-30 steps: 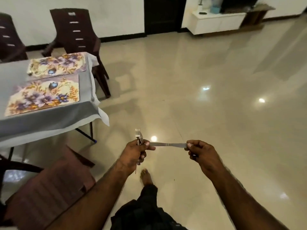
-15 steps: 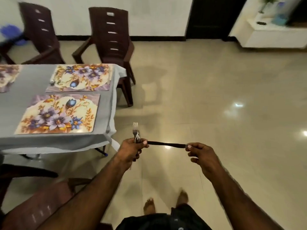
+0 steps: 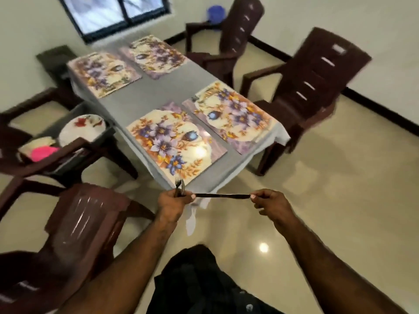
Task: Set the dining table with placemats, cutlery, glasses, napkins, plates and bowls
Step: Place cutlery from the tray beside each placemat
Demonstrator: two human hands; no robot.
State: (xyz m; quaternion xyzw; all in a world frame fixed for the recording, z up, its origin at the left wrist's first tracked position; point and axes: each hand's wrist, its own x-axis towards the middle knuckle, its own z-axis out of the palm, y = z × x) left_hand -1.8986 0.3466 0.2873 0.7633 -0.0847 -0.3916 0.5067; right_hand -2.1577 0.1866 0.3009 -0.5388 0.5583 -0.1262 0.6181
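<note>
A knife (image 3: 221, 196) hangs level just off the near corner of the table (image 3: 145, 98), pinched at one end by the right hand (image 3: 269, 201). The left hand (image 3: 173, 202) pinches its other end while gripping upright cutlery (image 3: 179, 185). Four floral placemats (image 3: 174, 141) lie on the table.

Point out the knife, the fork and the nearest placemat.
knife (image 3: 223, 196), head view, middle of the blade between the hands
fork (image 3: 178, 183), head view, tines above the left hand
nearest placemat (image 3: 174, 141), head view, its flowered centre
</note>
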